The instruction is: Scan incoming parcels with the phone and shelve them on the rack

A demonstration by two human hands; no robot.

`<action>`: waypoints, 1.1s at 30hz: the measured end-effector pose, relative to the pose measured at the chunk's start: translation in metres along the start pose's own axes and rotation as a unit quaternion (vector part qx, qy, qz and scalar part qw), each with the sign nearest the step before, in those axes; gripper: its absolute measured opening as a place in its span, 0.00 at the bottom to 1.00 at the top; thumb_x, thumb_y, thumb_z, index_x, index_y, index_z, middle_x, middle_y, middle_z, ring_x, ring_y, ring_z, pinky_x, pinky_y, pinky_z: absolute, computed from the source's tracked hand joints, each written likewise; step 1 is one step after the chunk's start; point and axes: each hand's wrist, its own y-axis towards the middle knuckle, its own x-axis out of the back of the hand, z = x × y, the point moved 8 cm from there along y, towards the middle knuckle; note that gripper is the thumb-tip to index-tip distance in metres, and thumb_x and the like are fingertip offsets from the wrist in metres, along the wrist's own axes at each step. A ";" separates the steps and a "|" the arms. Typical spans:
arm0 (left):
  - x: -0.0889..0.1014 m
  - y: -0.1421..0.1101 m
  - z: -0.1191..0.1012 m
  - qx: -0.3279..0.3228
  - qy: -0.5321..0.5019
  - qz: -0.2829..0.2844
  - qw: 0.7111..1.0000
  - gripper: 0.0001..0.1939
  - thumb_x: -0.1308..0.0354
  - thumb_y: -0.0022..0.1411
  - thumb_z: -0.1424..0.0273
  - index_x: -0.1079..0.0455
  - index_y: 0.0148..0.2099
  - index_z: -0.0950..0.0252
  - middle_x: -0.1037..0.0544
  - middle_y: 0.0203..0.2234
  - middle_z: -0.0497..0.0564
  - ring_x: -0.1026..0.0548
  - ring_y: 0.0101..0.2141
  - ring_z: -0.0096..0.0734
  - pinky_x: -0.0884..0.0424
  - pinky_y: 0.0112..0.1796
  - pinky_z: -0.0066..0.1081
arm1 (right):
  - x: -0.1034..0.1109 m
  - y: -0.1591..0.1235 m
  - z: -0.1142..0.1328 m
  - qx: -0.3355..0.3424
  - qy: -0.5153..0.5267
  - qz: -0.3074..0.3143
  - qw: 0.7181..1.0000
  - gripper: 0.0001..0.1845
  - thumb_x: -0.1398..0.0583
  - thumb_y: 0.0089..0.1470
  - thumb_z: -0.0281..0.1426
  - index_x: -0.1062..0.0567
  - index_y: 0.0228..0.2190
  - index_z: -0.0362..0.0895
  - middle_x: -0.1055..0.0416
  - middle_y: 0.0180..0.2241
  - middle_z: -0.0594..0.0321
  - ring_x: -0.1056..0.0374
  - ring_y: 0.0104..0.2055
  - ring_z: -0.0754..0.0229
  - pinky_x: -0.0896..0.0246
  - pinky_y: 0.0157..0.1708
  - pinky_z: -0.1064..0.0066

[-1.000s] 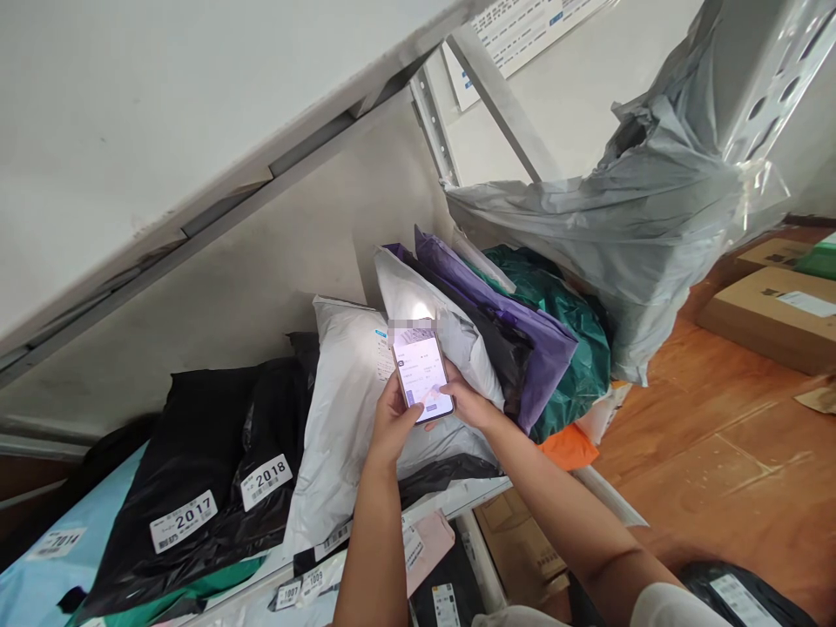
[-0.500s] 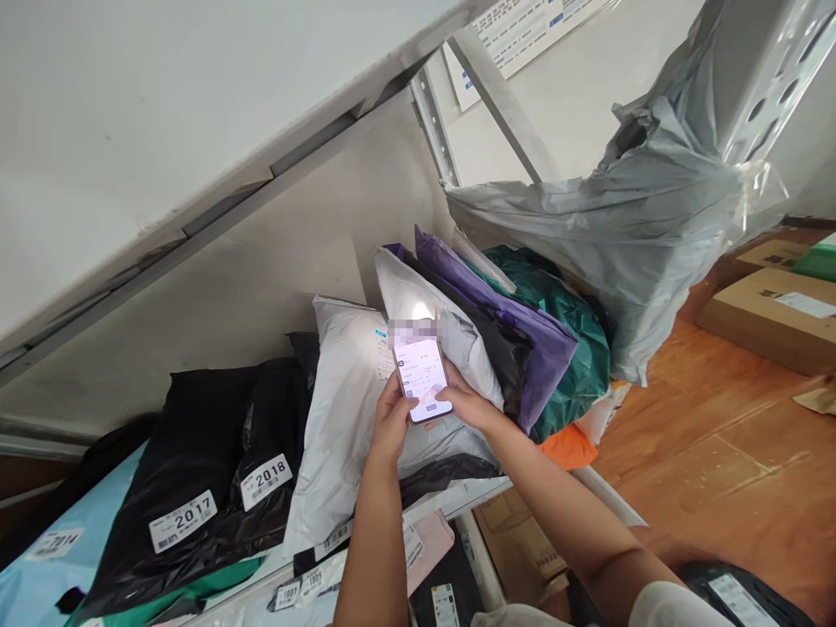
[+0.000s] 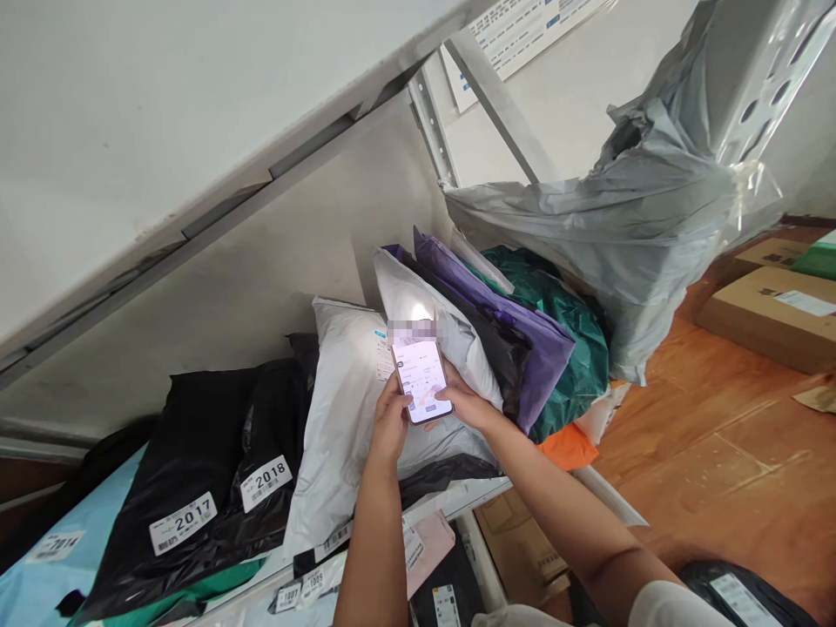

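1. Whitish upper shelf [image 3: 163,113] slants overhead from the left; anything lifted steeply could knock its edge.
2. Grey plastic sheet [image 3: 588,226] sags at far right — it screens that end and could snag a reaching arm.
3. Black parcels [image 3: 196,444], tagged 2017 and 2018, lean at near left; a nudge could set them sliding, being apparently slick.
4. Two white parcels, one to the left [image 3: 336,401] and one farther right [image 3: 400,283], stand behind the hands, blocking the way to the purple parcel [image 3: 547,361] at right.
5. The left hand [image 3: 390,416] has its grip pinching the phone's left edge, thumb at the screen; the right hand [image 3: 467,402] clasps the right edge likewise.
6. The phone [image 3: 419,370] tilts in front of both white parcels. A loosened grip could drop it; a straying thumb could press wrongly.
7. Smallest, a label [image 3: 381,357] just left of the phone — glare or the phone's edge could obscure it.
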 end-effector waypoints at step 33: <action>0.002 0.002 0.001 -0.013 -0.016 0.030 0.999 0.28 0.43 0.46 0.76 0.27 0.52 0.62 0.20 0.44 0.49 0.25 0.48 0.41 0.29 0.46 0.33 | 0.002 0.000 -0.002 -0.002 0.004 -0.001 1.000 0.29 0.41 0.44 0.31 0.32 0.51 0.47 0.24 0.46 0.56 0.25 0.39 0.49 0.24 0.22 0.64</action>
